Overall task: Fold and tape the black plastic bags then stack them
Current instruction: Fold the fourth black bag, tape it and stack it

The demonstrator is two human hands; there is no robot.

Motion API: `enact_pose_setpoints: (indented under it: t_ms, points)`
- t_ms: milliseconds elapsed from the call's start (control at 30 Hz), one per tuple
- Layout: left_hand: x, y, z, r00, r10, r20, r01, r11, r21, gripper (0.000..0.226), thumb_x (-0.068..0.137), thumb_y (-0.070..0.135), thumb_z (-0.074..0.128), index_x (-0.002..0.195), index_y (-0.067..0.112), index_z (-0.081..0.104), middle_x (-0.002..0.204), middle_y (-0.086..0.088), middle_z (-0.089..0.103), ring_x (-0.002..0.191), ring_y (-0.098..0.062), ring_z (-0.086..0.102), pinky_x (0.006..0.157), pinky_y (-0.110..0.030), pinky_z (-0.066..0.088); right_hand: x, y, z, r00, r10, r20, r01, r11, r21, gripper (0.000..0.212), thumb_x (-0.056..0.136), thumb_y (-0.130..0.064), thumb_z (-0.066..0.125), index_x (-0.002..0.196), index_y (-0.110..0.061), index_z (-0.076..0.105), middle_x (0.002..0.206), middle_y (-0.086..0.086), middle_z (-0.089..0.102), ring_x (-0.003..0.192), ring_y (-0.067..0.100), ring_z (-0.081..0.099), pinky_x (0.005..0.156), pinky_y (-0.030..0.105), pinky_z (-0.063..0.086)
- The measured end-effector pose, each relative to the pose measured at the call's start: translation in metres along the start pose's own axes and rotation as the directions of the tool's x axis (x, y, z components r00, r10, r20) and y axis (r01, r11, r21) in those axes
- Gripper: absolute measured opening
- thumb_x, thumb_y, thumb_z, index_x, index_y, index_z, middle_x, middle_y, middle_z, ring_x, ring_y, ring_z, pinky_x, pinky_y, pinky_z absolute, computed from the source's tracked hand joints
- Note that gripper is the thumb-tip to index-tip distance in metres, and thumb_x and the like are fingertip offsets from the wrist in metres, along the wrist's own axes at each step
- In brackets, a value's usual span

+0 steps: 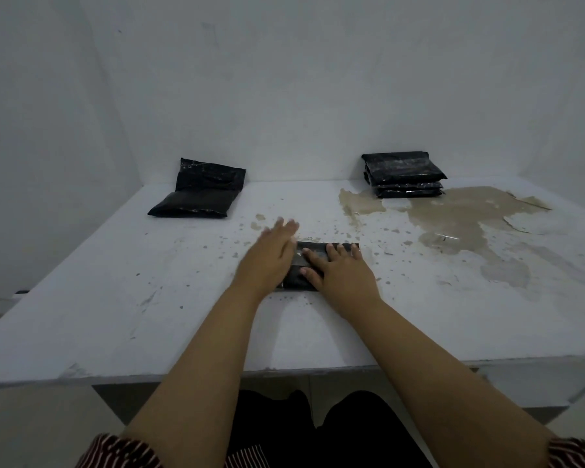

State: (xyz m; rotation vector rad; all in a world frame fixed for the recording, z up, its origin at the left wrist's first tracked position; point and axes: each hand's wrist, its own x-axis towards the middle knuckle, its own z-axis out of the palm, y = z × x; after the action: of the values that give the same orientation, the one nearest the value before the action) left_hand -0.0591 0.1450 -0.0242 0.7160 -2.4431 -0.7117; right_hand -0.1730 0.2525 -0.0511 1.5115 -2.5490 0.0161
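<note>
both flat, the right hand (343,276) presses a folded black bag (313,261) onto the desk (115,298) while the blurred left hand (271,253) lies open along its left end.

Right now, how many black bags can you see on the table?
About 7: one under both hands; two at far left, one lying flat, one leaning on the wall; roughly four in the far-right stack. Layers there are hard to separate.

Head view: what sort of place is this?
Likely a bare packing workroom: a worn white table against plain walls, a stack of taped black bags, and unfolded bags waiting.
</note>
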Motion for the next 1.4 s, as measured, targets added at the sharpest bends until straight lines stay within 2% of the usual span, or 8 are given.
enact_pose_setpoints:
  t_ms: [100,500,633,800,900,1033,1200,1400]
  points:
    - [0.004,-0.005,0.014,0.959,-0.033,0.28,-0.021,0.982,0.189,0.051,0.108,0.033,0.016,0.156,0.018,0.012,0.163,0.005,-0.001,0.15,-0.012,-0.006,0.119,-0.031,-0.003,-0.003,0.0,0.006,0.999,0.014,-0.051,-0.009,0.995,0.095,0.062,0.096,-0.056,0.004,0.151,-0.031,0.02,0.157,0.012,0.025,0.146,0.027,0.02,0.119,0.041,0.006]
    - [0.015,0.006,0.027,0.927,-0.347,0.141,0.181,0.744,0.643,0.061,0.105,0.032,0.012,0.152,-0.001,-0.008,0.162,-0.015,-0.012,0.15,-0.025,-0.01,0.12,-0.037,-0.011,-0.002,0.009,0.016,0.986,0.09,-0.139,-0.036,0.936,0.351,0.046,0.105,-0.019,0.022,0.148,-0.005,0.028,0.157,0.008,0.025,0.147,0.018,0.015,0.118,0.028,-0.003]
    - [0.03,0.004,0.033,0.954,-0.156,0.254,0.0,0.852,0.523,0.064,0.105,0.041,0.015,0.155,0.007,-0.006,0.162,-0.007,-0.014,0.15,-0.018,-0.013,0.12,-0.035,-0.008,-0.001,0.012,0.014,0.99,0.047,-0.13,-0.001,0.944,0.331,0.047,0.105,-0.02,0.023,0.149,-0.007,0.026,0.158,0.007,0.023,0.148,0.016,0.014,0.118,0.027,-0.003]
    - [0.042,0.002,0.032,0.909,-0.291,0.298,0.074,0.817,0.572,0.059,0.106,0.03,0.016,0.154,0.005,-0.009,0.162,-0.009,-0.017,0.15,-0.022,-0.013,0.121,-0.04,-0.006,0.007,0.016,0.012,0.991,0.055,-0.118,-0.002,0.911,0.411,0.045,0.105,-0.02,0.025,0.148,-0.008,0.03,0.158,0.005,0.021,0.148,0.014,0.011,0.118,0.023,0.001]
    - [0.051,0.01,0.036,0.919,-0.346,0.188,0.15,0.75,0.645,0.059,0.103,0.021,0.03,0.152,-0.002,0.008,0.162,-0.019,-0.003,0.15,-0.029,-0.004,0.12,-0.04,-0.006,0.016,0.017,0.008,0.996,0.038,-0.08,0.004,0.884,0.467,0.045,0.105,-0.02,0.029,0.148,-0.006,0.028,0.16,0.005,0.016,0.148,0.014,0.007,0.116,0.02,0.001]
    - [0.059,-0.004,0.044,0.99,-0.114,0.088,0.059,0.878,0.475,0.044,0.098,0.007,0.037,0.141,0.004,0.043,0.143,-0.016,0.048,0.135,-0.026,0.04,0.12,-0.034,-0.001,0.026,0.018,0.01,0.994,0.048,-0.097,0.013,0.838,0.545,0.047,0.104,-0.019,0.034,0.148,-0.006,0.026,0.159,0.005,0.016,0.148,0.014,0.007,0.11,0.012,-0.001]
    - [0.059,-0.01,0.051,0.997,-0.051,-0.057,0.072,0.889,0.453,0.054,0.101,0.045,0.028,0.128,0.007,0.056,0.131,-0.01,0.054,0.124,-0.027,0.045,0.12,-0.041,0.013,0.025,0.024,0.012,0.946,0.303,-0.112,-0.114,0.639,0.761,0.056,0.1,-0.026,0.045,0.151,-0.012,0.024,0.16,0.002,0.014,0.148,0.014,0.005,0.117,0.026,0.009]
    - [0.052,-0.009,0.053,0.946,0.19,-0.263,-0.023,0.849,0.528,0.051,0.097,0.051,0.034,0.108,0.009,0.06,0.105,-0.007,0.058,0.105,-0.026,0.052,0.119,-0.047,0.019,0.02,0.032,0.008,0.805,0.593,-0.016,-0.168,0.254,0.953,0.059,0.091,-0.036,0.061,0.143,-0.016,0.042,0.133,0.002,0.054,0.123,0.016,0.05,0.095,0.022,0.039]
